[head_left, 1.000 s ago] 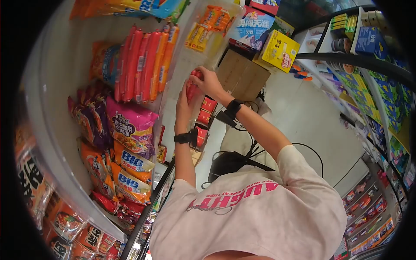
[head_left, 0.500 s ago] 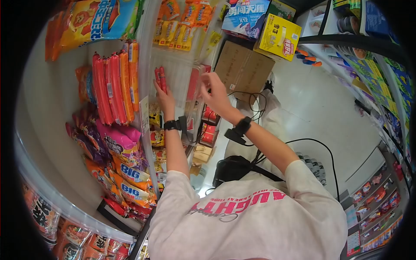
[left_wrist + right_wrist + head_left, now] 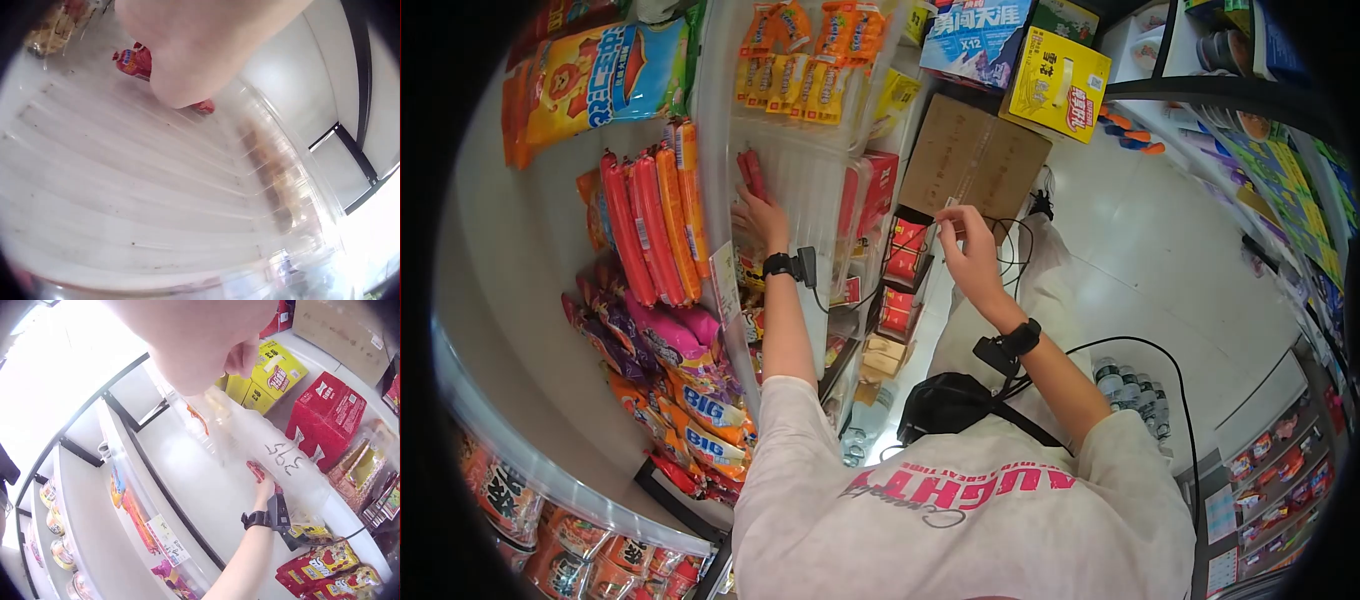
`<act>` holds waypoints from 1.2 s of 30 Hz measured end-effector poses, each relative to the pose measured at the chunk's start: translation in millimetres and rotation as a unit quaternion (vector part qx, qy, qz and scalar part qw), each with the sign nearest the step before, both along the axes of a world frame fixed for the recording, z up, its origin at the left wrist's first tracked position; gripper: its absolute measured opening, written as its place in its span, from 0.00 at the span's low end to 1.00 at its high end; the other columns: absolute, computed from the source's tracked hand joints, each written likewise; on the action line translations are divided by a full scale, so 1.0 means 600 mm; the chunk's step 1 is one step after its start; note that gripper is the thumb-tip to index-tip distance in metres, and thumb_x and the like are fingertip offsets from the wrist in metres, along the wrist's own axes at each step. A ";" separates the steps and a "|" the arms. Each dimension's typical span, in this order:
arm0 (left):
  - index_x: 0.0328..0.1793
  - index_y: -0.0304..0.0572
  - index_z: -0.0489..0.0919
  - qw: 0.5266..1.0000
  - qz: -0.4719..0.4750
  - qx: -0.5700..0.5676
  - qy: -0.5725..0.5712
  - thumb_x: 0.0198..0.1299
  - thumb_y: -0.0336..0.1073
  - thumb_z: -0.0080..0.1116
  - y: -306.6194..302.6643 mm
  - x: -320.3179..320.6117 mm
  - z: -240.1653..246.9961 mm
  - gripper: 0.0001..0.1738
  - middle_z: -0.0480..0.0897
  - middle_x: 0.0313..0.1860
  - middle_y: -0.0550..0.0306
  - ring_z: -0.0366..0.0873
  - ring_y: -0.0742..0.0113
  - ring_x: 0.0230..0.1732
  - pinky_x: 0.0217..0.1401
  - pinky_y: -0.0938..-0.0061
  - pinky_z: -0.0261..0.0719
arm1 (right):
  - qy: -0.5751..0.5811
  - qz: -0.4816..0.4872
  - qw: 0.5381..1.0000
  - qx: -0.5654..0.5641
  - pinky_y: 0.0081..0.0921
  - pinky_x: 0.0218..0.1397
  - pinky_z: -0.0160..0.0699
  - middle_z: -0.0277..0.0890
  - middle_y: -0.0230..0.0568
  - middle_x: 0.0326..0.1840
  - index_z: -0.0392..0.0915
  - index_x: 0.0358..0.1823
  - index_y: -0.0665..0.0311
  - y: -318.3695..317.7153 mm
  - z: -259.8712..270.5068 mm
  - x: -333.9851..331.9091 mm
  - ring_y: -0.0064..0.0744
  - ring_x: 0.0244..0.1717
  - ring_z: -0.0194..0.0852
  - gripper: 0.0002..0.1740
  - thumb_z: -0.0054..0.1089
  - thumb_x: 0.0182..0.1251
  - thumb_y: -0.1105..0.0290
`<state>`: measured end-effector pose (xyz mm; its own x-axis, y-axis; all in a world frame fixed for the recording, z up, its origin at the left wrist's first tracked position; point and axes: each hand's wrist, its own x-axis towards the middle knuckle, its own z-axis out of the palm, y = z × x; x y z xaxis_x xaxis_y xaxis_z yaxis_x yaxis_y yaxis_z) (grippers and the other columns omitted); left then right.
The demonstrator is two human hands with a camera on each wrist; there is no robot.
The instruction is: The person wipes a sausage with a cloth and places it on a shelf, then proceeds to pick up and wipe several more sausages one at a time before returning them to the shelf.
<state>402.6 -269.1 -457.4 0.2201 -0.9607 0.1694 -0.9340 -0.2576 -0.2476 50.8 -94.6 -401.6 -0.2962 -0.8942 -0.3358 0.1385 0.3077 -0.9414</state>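
Note:
Inside a clear plastic bin (image 3: 805, 200) on the shelf, my left hand (image 3: 762, 222) holds a couple of short red-wrapped sausages (image 3: 752, 175). In the left wrist view the red wrapper (image 3: 134, 61) sticks out on both sides of the hand, low over the ribbed bin floor; the fingers are mostly hidden there. My right hand (image 3: 975, 255) hangs in the air to the right of the bin, fingers loosely bent and holding nothing. Orange and yellow snack packs (image 3: 810, 70) lie in the compartment beyond the sausages.
Left of the bin, long red and orange sausages (image 3: 645, 225) stand on a shelf near purple noodle bags (image 3: 680, 345). A cardboard box (image 3: 970, 165) and a yellow carton (image 3: 1057, 85) stand at the back. Bottles (image 3: 1135, 400) are on the floor, and a black cable (image 3: 1175, 390) loops past the right arm.
Both hands were together at the sausages. They have parted: the left carried the sausages leftward into the bin, the right let go and drew back to the right. The view has shifted too.

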 end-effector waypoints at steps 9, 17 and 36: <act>0.64 0.40 0.80 0.983 -0.042 -0.030 0.177 0.60 0.25 0.62 0.012 0.010 0.013 0.24 0.78 0.60 0.40 0.73 0.40 0.63 0.67 0.51 0.73 | -0.006 0.001 1.000 0.005 0.25 0.43 0.79 0.80 0.42 0.43 0.77 0.48 0.70 0.009 -0.004 -0.016 0.29 0.38 0.82 0.06 0.55 0.75 0.76; 0.58 0.39 0.82 0.971 -0.013 -0.033 0.235 0.58 0.21 0.63 -0.021 0.036 0.003 0.21 0.83 0.52 0.42 0.79 0.40 0.56 0.63 0.53 0.76 | 0.001 -0.009 1.000 0.006 0.28 0.41 0.78 0.79 0.44 0.41 0.76 0.46 0.70 0.014 -0.004 -0.012 0.33 0.35 0.81 0.05 0.55 0.74 0.77; 0.57 0.37 0.85 0.983 -0.066 -0.018 0.171 0.64 0.38 0.67 0.019 0.032 0.016 0.19 0.81 0.54 0.40 0.79 0.41 0.56 0.60 0.54 0.75 | -0.036 0.002 0.999 0.007 0.26 0.43 0.79 0.79 0.42 0.41 0.78 0.47 0.70 0.007 0.000 -0.003 0.29 0.37 0.82 0.05 0.55 0.75 0.76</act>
<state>421.6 -257.7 -447.9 0.1443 -0.9794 0.1413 -0.9868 -0.1317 0.0946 48.8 -90.3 -401.6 -0.2676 -0.8900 -0.3691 0.2051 0.3217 -0.9244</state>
